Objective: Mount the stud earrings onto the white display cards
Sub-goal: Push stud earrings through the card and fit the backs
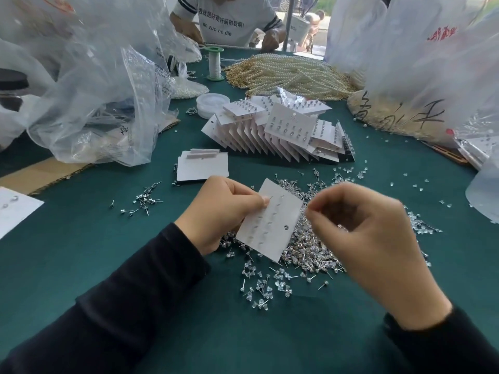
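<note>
View from above a green table (pixel 81 252); two hands in black sleeves work over a pile of loose stud earrings (pixel 310 255). The left hand (pixel 224 211) holds a white display card (pixel 270 225) tilted above the pile, thumb pressed on the card's upper left edge and the other fingers curled behind it. The right hand (pixel 364 233) sits just beside the card's right edge, fingers curled, thumb and forefinger tips pinched together; blur hides whether a stud lies between them. Clear earring backs (pixel 259 290) are scattered near the pile; a stack of blank cards (pixel 202 168) lies beyond the left hand; filled cards (pixel 278 133) stand fanned behind it; pearl strands (pixel 291 74) and plastic bags (pixel 102 90) lie further back; another person (pixel 229 20) sits opposite.
</note>
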A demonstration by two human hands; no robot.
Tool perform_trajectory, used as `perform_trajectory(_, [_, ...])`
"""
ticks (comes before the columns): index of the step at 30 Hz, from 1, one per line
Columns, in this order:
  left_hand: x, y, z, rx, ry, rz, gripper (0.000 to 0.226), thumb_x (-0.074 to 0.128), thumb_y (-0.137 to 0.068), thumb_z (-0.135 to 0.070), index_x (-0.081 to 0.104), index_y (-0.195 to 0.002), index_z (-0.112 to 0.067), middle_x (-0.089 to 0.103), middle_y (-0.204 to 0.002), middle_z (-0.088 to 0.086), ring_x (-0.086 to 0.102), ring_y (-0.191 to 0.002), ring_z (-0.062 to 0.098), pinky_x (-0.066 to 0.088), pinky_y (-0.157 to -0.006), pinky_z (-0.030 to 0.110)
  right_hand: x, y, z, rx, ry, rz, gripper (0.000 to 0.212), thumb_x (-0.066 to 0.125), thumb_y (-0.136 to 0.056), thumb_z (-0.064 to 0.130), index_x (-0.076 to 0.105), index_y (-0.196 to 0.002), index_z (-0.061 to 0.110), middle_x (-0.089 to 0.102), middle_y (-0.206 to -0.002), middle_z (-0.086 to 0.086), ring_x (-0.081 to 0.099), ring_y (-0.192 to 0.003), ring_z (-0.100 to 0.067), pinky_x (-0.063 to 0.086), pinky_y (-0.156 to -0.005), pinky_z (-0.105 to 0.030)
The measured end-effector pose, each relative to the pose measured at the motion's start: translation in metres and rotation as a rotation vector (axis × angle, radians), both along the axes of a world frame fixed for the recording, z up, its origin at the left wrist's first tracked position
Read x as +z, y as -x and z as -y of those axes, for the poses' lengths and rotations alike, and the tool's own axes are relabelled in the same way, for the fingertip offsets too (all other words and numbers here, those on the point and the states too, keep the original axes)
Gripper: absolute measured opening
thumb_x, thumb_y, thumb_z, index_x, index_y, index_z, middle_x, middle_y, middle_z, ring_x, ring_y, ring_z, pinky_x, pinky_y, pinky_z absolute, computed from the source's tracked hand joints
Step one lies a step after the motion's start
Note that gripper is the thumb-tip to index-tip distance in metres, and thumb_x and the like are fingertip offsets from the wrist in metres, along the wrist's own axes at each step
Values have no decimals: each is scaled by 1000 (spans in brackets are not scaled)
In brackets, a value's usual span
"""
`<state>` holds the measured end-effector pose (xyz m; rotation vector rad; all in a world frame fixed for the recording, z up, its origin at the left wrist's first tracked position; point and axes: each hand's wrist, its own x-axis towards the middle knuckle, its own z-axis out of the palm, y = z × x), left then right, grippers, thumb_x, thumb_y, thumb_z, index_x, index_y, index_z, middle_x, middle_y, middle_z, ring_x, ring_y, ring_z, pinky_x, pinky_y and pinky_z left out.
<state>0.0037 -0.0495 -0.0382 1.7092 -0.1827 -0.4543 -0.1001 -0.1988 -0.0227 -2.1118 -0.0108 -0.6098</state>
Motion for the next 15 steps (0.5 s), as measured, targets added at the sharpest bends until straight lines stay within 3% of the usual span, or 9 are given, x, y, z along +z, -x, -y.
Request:
perform_trajectory(3, [-1, 1, 1, -16, -1, 7, 18, 69, -76, -8, 68, -61, 1, 61, -74, 22, 50, -67, 26, 39, -63, 35, 1, -16, -4, -40, -1, 28, 12, 74, -73, 7, 68, -74, 18, 66, -66, 8, 60, -59, -13, 53, -58, -33])
perform_trajectory(8, [0, 4, 2, -70, 1, 88, 18, 67, -77, -6, 69, -60, 0, 56, -58, 12, 44, -50, 16, 30, -42, 14, -12, -27, -13, -82, 176, 134, 7, 77, -72, 6, 73, -75, 12, 65, -75, 4, 57, -67, -5, 48, -63, -22])
perform_trajectory(12, [0, 7, 3, -87, 29, 147, 20, 65, -77, -1, 68, -57, -4, 48, -34, -12, 38, -31, -2, 26, -36, 6, -17, -29, -12, -31, 141, 108, 6, 75, -73, 5, 73, -77, 10, 65, -78, 2, 58, -69, -4, 50, -63, -22])
perform_trajectory(15, [0, 9, 3, -83, 43, 167, 18, 67, -76, -2, 70, -58, -4, 57, -44, -6, 45, -39, -3, 33, -42, 8, -19, -28, -11, -4, 69, 98, 7, 74, -74, 3, 72, -77, 9, 66, -78, 1, 61, -70, -8, 52, -64, -26])
